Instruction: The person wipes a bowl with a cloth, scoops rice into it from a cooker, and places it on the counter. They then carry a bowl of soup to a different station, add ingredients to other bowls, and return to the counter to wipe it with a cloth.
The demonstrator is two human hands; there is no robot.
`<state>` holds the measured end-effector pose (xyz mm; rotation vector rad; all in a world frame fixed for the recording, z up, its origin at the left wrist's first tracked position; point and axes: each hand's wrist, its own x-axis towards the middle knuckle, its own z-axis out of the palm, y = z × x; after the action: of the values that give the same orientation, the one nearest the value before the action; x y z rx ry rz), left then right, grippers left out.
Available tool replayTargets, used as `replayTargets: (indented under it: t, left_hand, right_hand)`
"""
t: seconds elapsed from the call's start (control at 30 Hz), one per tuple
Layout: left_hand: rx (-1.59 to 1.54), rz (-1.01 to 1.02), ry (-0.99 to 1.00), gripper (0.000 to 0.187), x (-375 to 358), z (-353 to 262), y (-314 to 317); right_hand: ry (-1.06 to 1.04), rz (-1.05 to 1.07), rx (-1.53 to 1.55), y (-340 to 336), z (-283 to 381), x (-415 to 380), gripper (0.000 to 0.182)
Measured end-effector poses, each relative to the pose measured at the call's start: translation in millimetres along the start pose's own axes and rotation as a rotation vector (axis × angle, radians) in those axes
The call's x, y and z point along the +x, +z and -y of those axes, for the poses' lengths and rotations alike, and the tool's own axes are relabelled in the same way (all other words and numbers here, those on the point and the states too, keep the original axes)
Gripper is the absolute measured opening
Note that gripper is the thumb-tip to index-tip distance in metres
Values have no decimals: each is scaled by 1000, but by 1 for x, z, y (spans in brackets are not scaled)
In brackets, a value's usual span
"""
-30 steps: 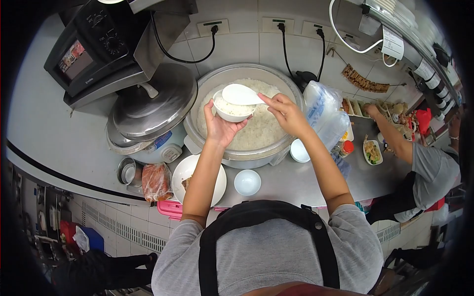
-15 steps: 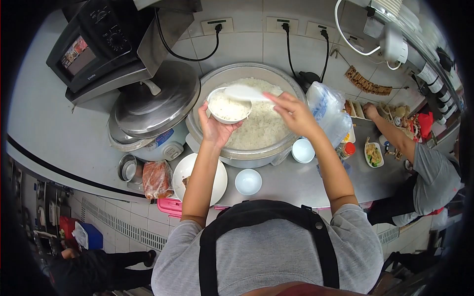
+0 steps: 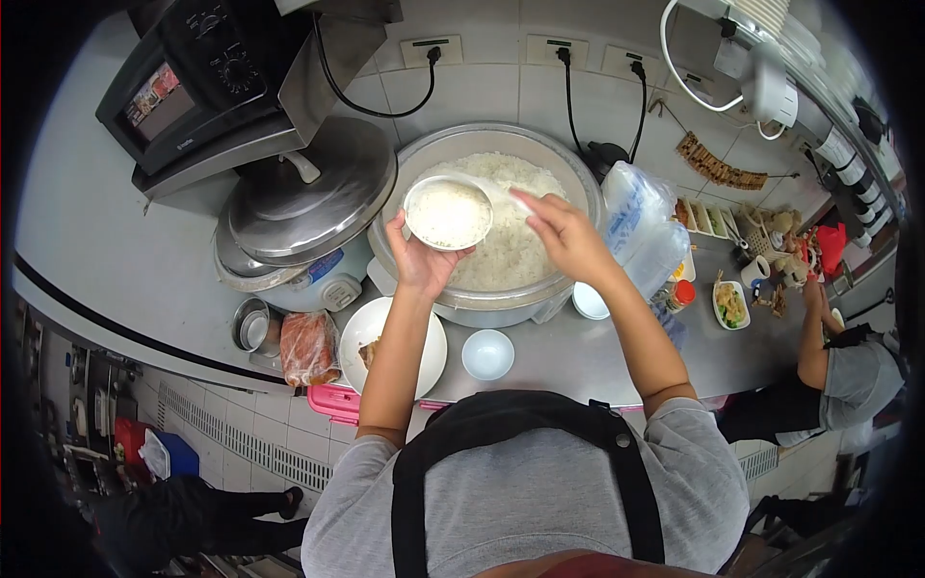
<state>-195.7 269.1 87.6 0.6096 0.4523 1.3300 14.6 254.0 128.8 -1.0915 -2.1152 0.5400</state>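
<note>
A small bowl (image 3: 449, 214) filled with white rice rests in my left hand (image 3: 424, 258), over the left part of a large round rice cooker (image 3: 462, 306). My right hand (image 3: 564, 231) is closed on the handle of a white rice paddle (image 3: 503, 193); its blade is partly hidden behind the bowl, above the cooked rice (image 3: 511, 252). Below the cooker stands a light blue bowl (image 3: 488, 355). More such bowls (image 3: 590, 301) sit partly behind my right forearm.
A large metal lid (image 3: 313, 197) leans at the left beneath a microwave (image 3: 183, 96). A white plate (image 3: 429, 361) and wrapped meat (image 3: 310, 349) lie near the front edge. Plastic bags (image 3: 638, 222) stand at the right, with a co-worker (image 3: 853, 380) farther right.
The paddle has moved from above the bowl to behind it, and the bowl is tilted more towards the camera. At the right, the co-worker's arm has drawn back from the food containers.
</note>
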Motion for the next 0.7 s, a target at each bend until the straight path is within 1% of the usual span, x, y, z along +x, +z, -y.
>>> replayTargets:
  t: [0.07, 0.1, 0.17, 0.2, 0.23, 0.27, 0.33, 0.37, 0.4, 0.43, 0.47, 0.5, 0.53, 0.57, 0.6, 0.63, 0.67, 0.7]
  left_hand:
    - [-26, -43, 41, 68, -3, 4, 5]
    - [-50, -69, 99, 67, -5, 7, 9]
    - [-120, -48, 174, 66, -4, 16, 18]
    - [-163, -25, 194, 65, -3, 20, 20]
    - [-167, -50, 210, 65, -6, 23, 25]
    - [-169, -83, 233, 65, -8, 25, 30]
    - [-176, -147, 274, 64, -7, 34, 33]
    - [-184, -107, 238, 64, -5, 38, 32]
    - [-183, -126, 296, 63, -3, 44, 32]
    - [-179, -152, 359, 63, -3, 48, 32]
    - [-186, -131, 343, 63, -3, 52, 36]
    - [-185, -163, 389, 62, -4, 54, 41]
    - [-179, -199, 439, 61, -6, 54, 45]
    - [-200, -206, 445, 61, -7, 54, 48]
    - [-201, -196, 438, 61, -6, 54, 48]
    - [-201, -180, 448, 62, -8, 54, 46]
    - [-203, -164, 456, 63, -9, 55, 46]
    - [-202, -161, 446, 63, -11, 54, 48]
  right_hand:
    - [-14, -315, 167, 5, -19, 0, 35]
    - [166, -348, 353, 13, -24, -2, 35]
    - [402, -289, 427, 27, -44, -13, 38]
    - [381, -246, 428, 40, -62, -18, 45]
    - [395, -248, 522, 38, -45, -23, 43]
    - [312, -293, 618, 44, -44, -28, 42]
    - [121, -500, 506, 73, -58, -32, 42]
    - [247, -433, 620, 64, -38, -41, 42]
    - [368, -356, 741, 54, -14, -47, 43]
    - [372, -388, 725, 56, -9, -56, 43]
    - [461, -437, 955, 57, -6, -62, 45]
    - [542, -479, 1192, 56, -5, -65, 46]
    - [501, -731, 1122, 45, -5, -68, 45]
    - [456, -975, 1043, 26, -8, -73, 45]
    - [325, -1205, 958, 5, -27, -79, 40]
    - [190, -1292, 668, -33, -37, -87, 34]
    - [194, -1426, 520, -72, -37, -92, 26]
    - [148, -1571, 371, -106, -51, -97, 18]
